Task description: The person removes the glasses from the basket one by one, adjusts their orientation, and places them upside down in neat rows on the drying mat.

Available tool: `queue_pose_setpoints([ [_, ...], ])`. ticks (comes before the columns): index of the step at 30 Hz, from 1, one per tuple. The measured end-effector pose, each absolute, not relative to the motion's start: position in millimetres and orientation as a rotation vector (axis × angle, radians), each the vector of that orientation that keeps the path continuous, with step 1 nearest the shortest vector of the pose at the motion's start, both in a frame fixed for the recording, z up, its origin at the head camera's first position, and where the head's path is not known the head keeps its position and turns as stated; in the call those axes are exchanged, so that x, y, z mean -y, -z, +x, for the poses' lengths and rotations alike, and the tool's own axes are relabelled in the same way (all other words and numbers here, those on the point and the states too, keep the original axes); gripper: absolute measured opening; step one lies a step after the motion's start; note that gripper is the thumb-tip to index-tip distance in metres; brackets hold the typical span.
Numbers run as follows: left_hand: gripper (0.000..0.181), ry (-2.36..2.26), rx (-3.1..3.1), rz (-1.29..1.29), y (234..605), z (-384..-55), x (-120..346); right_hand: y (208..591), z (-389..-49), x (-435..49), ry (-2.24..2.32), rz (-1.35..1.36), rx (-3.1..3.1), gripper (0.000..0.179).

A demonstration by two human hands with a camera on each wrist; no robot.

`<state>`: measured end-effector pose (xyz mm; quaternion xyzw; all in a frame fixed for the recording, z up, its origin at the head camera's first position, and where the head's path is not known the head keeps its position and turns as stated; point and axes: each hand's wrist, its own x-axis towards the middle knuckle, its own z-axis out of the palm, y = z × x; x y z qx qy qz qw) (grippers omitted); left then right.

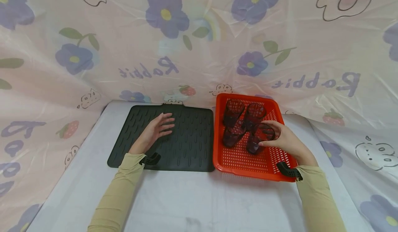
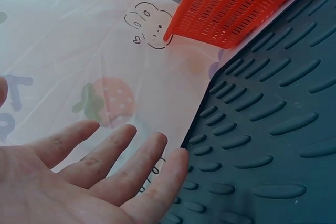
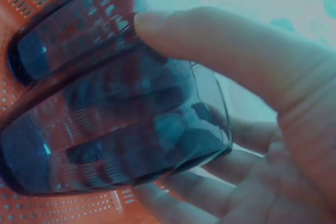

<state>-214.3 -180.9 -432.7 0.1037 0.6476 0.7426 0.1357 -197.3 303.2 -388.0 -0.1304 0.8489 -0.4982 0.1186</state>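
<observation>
My right hand point(image 1: 286, 141) grips a dark purple-tinted drinking glass point(image 1: 254, 146) near its rim, at the front right of a group in the red plastic basket point(image 1: 242, 172). In the right wrist view the thumb point(image 3: 184, 30) lies along one side of this glass and the fingers curve round the other. Three similar glasses stand close by in the basket: one at the back left point(image 1: 232, 116), one at the back right point(image 1: 255, 112) and one at the front left point(image 1: 231, 137). Over the dark drying mat point(image 1: 189, 145), my left hand point(image 1: 153, 131) holds nothing, its fingers spread and extended.
The ridged mat lies flat left of the basket, their edges side by side. Both rest on a white-covered table point(image 1: 192, 197). Behind and at the sides hangs a patterned sheet point(image 1: 205, 63) with flowers and rabbits. A black band point(image 1: 150, 158) circles the left wrist.
</observation>
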Motion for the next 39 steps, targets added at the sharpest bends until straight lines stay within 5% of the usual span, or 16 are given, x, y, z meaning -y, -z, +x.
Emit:
queue_pose_setpoints([
  [39,0.059,-2.179,-1.802,0.371,426.1,-211.8,165.6,300.1,-161.9,-254.9,1.503,-0.478,-2.580,0.072],
])
